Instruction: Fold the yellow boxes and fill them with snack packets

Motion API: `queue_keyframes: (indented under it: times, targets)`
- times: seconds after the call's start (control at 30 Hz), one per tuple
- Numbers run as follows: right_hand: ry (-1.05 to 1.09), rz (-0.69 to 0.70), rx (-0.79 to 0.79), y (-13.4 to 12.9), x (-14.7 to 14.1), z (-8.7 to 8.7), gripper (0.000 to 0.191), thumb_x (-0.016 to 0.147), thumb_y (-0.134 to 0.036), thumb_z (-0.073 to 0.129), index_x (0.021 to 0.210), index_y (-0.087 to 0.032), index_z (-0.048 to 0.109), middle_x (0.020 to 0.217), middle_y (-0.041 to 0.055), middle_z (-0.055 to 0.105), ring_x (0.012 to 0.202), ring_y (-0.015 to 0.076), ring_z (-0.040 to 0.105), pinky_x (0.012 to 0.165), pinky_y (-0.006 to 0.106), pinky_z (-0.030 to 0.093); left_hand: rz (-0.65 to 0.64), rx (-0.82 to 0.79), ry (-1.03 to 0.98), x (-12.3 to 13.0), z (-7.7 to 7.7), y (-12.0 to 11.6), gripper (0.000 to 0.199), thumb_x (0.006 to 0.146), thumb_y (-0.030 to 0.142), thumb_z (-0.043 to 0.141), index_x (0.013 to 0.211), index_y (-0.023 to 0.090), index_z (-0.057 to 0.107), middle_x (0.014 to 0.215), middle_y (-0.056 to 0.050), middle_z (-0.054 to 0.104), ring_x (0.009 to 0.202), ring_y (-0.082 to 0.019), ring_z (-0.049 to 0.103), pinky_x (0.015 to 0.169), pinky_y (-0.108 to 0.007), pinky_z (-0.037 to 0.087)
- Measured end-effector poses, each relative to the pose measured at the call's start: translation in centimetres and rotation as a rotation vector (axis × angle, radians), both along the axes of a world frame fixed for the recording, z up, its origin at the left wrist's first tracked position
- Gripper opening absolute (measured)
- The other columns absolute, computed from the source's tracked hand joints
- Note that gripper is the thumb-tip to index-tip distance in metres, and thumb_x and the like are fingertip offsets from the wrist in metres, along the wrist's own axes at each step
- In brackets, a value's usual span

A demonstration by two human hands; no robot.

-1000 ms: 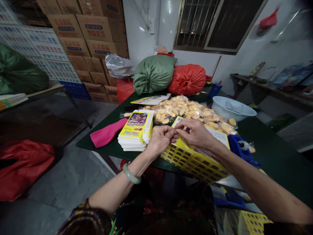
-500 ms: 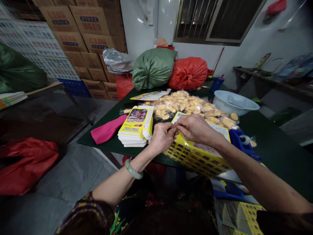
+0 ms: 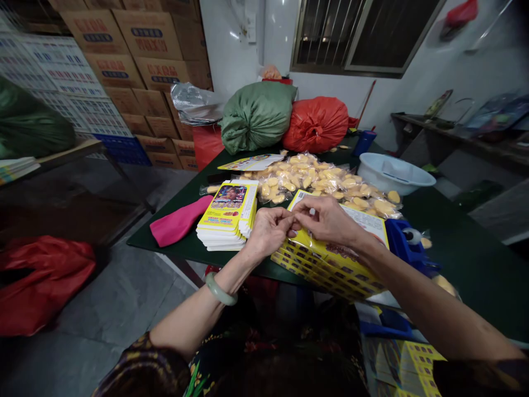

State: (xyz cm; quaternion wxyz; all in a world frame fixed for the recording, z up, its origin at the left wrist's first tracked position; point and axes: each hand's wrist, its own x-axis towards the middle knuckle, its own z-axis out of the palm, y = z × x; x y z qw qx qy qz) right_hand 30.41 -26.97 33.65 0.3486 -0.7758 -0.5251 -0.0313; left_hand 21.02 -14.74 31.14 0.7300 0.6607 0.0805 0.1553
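Observation:
My left hand (image 3: 270,230) and my right hand (image 3: 324,219) meet fingertip to fingertip over the left end of a yellow printed package (image 3: 330,270) at the table's front edge. Both are closed in a pinch; what lies between the fingertips is too small to make out. Left of them stands a stack of yellow printed cards (image 3: 226,212), with a pink cloth (image 3: 179,221) beside it. Behind my hands spreads a pile of wrapped yellow pieces (image 3: 309,175). A blue tape dispenser (image 3: 407,245) sits at the package's right end.
A pale blue basin (image 3: 394,172) stands at the right behind the pile. Green (image 3: 258,116) and red (image 3: 317,124) sacks lie at the back of the dark green table (image 3: 467,248). Cardboard boxes (image 3: 152,41) are stacked at the back left. A red bag (image 3: 45,281) lies low at the left.
The whole view has shifted slightly. My hands remain together over the package's left end, with the fingers only slightly changed in pose.

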Motion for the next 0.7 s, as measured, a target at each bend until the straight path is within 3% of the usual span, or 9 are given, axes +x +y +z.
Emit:
queue_keyframes:
  times: [0.2, 0.33, 0.53, 0.7]
  targets:
    - [-0.255, 0.015, -0.099, -0.2, 0.0, 0.0, 0.018, 0.078, -0.015, 0.051, 0.071, -0.014, 0.067, 0.066, 0.0042, 0.064, 0.059, 0.0121, 0.052, 0.059, 0.025, 0.034, -0.005, 0.126, 0.001, 0.1, -0.2, 0.1, 0.014, 0.073, 0.018, 0.065, 0.062, 0.011, 0.064, 0.059, -0.003, 0.064, 0.048, -0.008, 0.057, 0.047, -0.016, 0.045]
    - [-0.304, 0.019, -0.177, -0.2, 0.2, 0.1, 0.02, 0.081, -0.018, 0.048, 0.068, -0.014, 0.064, 0.067, 0.0067, 0.064, 0.062, 0.0141, 0.051, 0.06, 0.026, 0.032, -0.02, 0.22, -0.017, 0.0, -0.6, 0.2, 0.013, 0.075, 0.019, 0.061, 0.065, 0.011, 0.064, 0.063, -0.003, 0.064, 0.052, -0.009, 0.058, 0.048, -0.017, 0.046]
    - [-0.167, 0.029, -0.078, -0.1, 0.2, -0.7, 0.012, 0.072, -0.013, 0.047, 0.06, -0.017, 0.049, 0.058, 0.0003, 0.049, 0.054, 0.0103, 0.038, 0.055, 0.025, 0.027, -0.055, 0.225, -0.067, 0.0, -0.6, 0.3, 0.017, 0.072, 0.019, 0.058, 0.057, 0.012, 0.058, 0.061, -0.001, 0.059, 0.053, -0.009, 0.054, 0.051, -0.019, 0.048]
    - [0.031, 0.022, -0.023, 0.0, 0.3, -1.4, 0.007, 0.069, -0.016, 0.047, 0.063, -0.018, 0.048, 0.058, -0.0015, 0.049, 0.052, 0.0095, 0.039, 0.051, 0.023, 0.028, -0.071, 0.149, -0.069, -0.1, -0.3, 0.3, 0.014, 0.07, 0.019, 0.06, 0.058, 0.012, 0.059, 0.06, 0.0, 0.058, 0.054, -0.008, 0.054, 0.054, -0.019, 0.05]
